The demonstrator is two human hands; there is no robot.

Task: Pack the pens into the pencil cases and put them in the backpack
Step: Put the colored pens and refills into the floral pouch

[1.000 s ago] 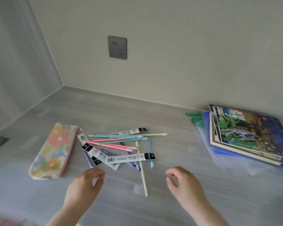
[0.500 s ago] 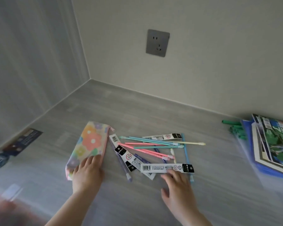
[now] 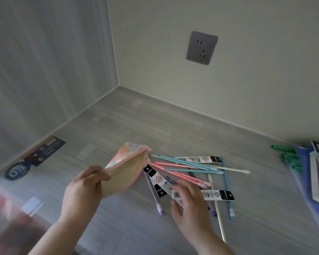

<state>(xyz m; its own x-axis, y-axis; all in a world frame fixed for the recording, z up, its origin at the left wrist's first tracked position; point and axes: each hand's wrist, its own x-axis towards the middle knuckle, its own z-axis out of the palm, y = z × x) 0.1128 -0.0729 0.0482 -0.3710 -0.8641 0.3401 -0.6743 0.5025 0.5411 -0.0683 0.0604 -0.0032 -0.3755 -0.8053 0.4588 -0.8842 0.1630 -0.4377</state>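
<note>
Gripping the case (image 3: pixel 126 173) in my left hand (image 3: pixel 81 192), now raised off the desk (image 3: pixel 118 126); contents hidden. Right hand (image 3: pixel 189 205), fingers spread, rests on pens (image 3: pixel 188 168) beside it.

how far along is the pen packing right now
Barely started. The left hand holds the floral pencil case lifted; the right hand rests on the pens, all still loose on the table. No backpack is in view.
</note>
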